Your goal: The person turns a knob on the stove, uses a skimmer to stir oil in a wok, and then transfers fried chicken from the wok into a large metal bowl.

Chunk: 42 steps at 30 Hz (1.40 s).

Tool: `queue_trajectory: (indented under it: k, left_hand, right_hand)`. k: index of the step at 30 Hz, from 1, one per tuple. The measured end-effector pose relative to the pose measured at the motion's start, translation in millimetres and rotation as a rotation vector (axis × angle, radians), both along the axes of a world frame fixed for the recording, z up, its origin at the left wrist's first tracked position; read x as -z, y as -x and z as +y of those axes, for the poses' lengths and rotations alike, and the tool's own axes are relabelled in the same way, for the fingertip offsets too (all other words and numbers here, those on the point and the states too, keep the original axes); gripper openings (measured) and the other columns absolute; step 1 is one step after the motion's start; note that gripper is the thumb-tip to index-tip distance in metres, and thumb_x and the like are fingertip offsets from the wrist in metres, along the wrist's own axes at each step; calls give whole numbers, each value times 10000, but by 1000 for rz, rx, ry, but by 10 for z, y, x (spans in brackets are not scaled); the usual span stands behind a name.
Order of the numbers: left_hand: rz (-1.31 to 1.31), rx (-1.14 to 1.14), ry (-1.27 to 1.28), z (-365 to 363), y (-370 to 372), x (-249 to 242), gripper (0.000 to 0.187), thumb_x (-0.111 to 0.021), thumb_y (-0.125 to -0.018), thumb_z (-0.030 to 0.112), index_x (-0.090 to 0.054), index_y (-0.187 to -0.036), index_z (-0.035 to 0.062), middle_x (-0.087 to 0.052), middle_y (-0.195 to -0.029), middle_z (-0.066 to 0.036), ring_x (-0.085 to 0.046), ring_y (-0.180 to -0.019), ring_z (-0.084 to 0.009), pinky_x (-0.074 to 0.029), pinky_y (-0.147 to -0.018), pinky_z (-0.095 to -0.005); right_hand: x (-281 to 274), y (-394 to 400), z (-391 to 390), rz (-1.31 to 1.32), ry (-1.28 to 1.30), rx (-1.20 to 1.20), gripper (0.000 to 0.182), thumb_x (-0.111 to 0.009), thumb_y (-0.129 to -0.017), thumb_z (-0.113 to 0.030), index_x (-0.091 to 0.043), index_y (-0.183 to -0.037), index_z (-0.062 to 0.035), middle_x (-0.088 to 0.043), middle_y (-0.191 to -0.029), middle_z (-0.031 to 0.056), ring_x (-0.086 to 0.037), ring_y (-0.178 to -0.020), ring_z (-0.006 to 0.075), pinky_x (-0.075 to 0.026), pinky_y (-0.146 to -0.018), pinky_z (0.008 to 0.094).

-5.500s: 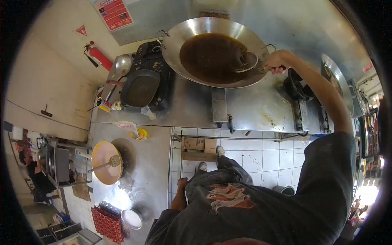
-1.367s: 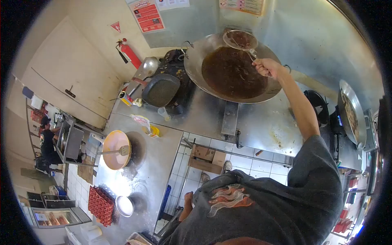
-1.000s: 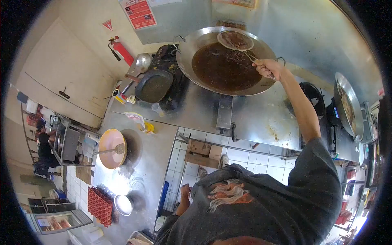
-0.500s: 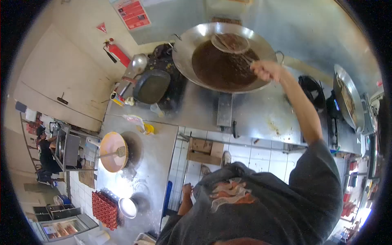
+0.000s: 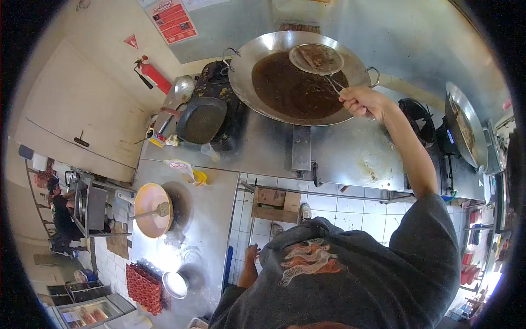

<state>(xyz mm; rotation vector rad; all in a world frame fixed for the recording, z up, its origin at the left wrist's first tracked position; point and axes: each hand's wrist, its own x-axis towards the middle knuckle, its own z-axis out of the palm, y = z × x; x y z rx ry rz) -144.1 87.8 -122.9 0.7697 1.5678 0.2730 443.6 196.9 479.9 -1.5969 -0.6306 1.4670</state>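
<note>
My right hand (image 5: 361, 102) is closed round the handle of a round wire strainer (image 5: 318, 58). The strainer is held over a wide metal wok (image 5: 246, 82), above the dark brown liquid (image 5: 293, 96) in it, and some brown bits lie in its mesh. By my side, low and close to my shirt, hangs my left hand (image 5: 252, 254); its fingers are loosely curled and nothing shows in them.
Left of the wok are a square dark pan (image 5: 203, 120) and a metal ladle (image 5: 182, 90). On the side counter stand a yellow-rimmed bowl (image 5: 150, 219) with a spatula, a white bowl (image 5: 175, 285) and red egg trays (image 5: 143, 288). Another wok (image 5: 466, 129) is at right. Far left, a person (image 5: 63, 211) works.
The strainer and my right hand have moved slightly right, and the strainer sits a little differently over the liquid. My left hand stays low by my side. The view has shifted a little.
</note>
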Motion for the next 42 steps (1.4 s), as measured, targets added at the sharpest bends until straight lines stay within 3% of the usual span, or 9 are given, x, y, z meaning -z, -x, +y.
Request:
queue_trajectory:
  k: [6, 11, 18, 19, 22, 28, 31, 38, 42]
  left_hand:
    - [62, -54, 169, 98, 37, -329, 231, -555, -839, 248, -570, -894, 25, -605, -749, -123, -573, -585, -224, -453, -478, -312]
    - [61, -31, 223, 200, 63, -172, 275, -515, -858, 233, -593, -1030, 33, -632, -773, -123, -606, -622, -219, -483, -504, -346]
    - [-23, 279, -126, 160, 182, -456, 269, -517, -832, 286, -603, -941, 55, -642, -762, -102, -587, -610, -187, -436, -494, -346]
    - [-1, 66, 153, 216, 262, 381, 301, -528, -817, 290, -600, -986, 52, -647, -803, -97, -607, -646, -211, -459, -524, -368]
    - [471, 1179, -874, 420, 321, 252, 246, -535, -804, 251, -607, -915, 44, -645, -800, -82, -608, -676, -227, -458, -552, -394]
    - [173, 829, -278, 605, 78, -106, 259, -526, -816, 267, -622, -899, 42, -646, -817, -92, -609, -715, -237, -466, -600, -395]
    - [179, 928, -316, 826, -66, -109, 267, -522, -821, 275, -630, -891, 41, -647, -826, -97, -610, -735, -243, -470, -624, -396]
    - [465, 1399, -833, 1020, 158, -158, 253, -491, -843, 240, -637, -857, 35, -639, -808, -85, -602, -738, -212, -474, -625, -370]
    - [106, 816, -198, 1116, -74, -508, 351, -516, -811, 335, -636, -853, 8, -626, -790, -130, -591, -722, -226, -460, -611, -385]
  right_hand:
    - [-135, -185, 151, -409, 21, -61, 72, -500, -829, -58, -510, -901, -64, -460, -610, -43, -356, -428, 28, -250, -333, 176]
    - [-45, 79, -6, -108, -30, -18, 30, -488, -831, -80, -492, -857, -95, -445, -599, -53, -316, -402, 25, -226, -308, 183]
    - [260, -23, -193, -333, -131, -120, 49, -492, -820, -83, -476, -854, -114, -396, -603, -60, -311, -430, 13, -196, -315, 178]
    - [220, 91, -262, -359, -142, -73, 38, -493, -828, -90, -476, -855, -111, -389, -605, -63, -309, -435, 12, -194, -317, 176]
    - [-83, 101, -103, -79, -16, 6, 18, -479, -866, -112, -483, -875, -97, -392, -635, -61, -303, -446, 12, -202, -330, 163]
    - [388, -448, -106, -459, -187, -177, 51, -486, -779, -31, -472, -797, -76, -365, -561, -67, -323, -439, 18, -204, -327, 197]
    - [-291, 329, -340, -226, -12, -136, 37, -480, -733, -39, -496, -760, -58, -367, -544, -60, -350, -442, 33, -226, -340, 216]
    - [-19, 326, -298, -416, -68, -145, 73, -460, -731, -85, -518, -715, -44, -412, -560, -18, -371, -445, 76, -271, -367, 238]
    - [-40, 194, -139, -931, -199, -219, 94, -487, -702, -97, -551, -736, -38, -508, -599, 32, -442, -484, 110, -344, -414, 261]
